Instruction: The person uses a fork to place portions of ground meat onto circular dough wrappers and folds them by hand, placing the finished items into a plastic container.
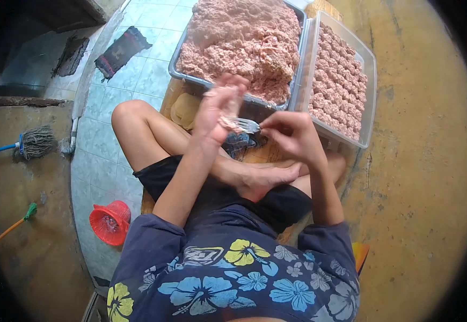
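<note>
My left hand [223,106] is palm up with some pink minced mixture [228,122] on its palm and fingers. A metal fork [247,125] is pinched in my right hand [292,131], its tines touching the mixture at the left palm. Beyond the hands a grey tub [175,66] holds a large heap of the same pink mixture [241,44], hollowed at its near right part. To the right, a clear plastic box [372,100] contains rows of shaped pink balls [336,88].
A stack of pale round wrappers or discs [184,110] lies near the tub's front left. A blue patterned cloth [239,143] lies before my crossed legs. Red plastic basket [110,223], dark mat [122,52] and grey mop head [37,142] are at left.
</note>
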Demonstrator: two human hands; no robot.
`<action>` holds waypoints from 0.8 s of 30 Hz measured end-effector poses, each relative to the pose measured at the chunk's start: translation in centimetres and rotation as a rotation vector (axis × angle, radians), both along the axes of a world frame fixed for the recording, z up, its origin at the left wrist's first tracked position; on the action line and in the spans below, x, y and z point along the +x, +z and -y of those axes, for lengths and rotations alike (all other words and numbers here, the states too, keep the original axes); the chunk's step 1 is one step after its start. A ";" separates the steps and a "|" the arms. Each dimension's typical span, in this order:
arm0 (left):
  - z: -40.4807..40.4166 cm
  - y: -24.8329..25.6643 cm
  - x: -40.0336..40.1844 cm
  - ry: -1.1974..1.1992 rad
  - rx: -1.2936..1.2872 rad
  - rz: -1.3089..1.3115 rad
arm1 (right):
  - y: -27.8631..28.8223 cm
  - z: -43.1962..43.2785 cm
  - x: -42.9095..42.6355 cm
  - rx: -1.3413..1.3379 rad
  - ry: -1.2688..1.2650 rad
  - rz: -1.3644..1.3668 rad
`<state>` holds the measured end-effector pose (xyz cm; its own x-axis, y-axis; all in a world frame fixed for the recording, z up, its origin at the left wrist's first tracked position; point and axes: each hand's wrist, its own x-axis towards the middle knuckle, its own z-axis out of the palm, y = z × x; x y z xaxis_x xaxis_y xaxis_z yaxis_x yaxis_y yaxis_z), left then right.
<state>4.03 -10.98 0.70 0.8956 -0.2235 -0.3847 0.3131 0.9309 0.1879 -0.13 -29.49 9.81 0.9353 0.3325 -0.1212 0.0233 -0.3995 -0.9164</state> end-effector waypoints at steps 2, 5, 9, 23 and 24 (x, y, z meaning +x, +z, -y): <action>-2.6 -1.2 0.2 0.121 -0.127 0.065 | 0.4 -0.1 2.1 0.118 -0.019 0.002; -3.6 -0.4 -0.7 0.007 -0.305 0.011 | -0.8 0.6 7.4 -0.553 -0.258 0.418; -4.3 0.2 -0.7 0.026 -0.192 0.065 | 0.9 -0.2 8.0 -0.792 -0.401 0.512; 0.4 3.4 -1.1 -0.289 0.006 0.115 | 3.8 -2.6 0.7 -0.511 -0.081 0.426; 0.3 2.5 -0.9 -0.258 -0.113 0.040 | 4.3 -2.2 0.6 -0.580 -0.119 0.453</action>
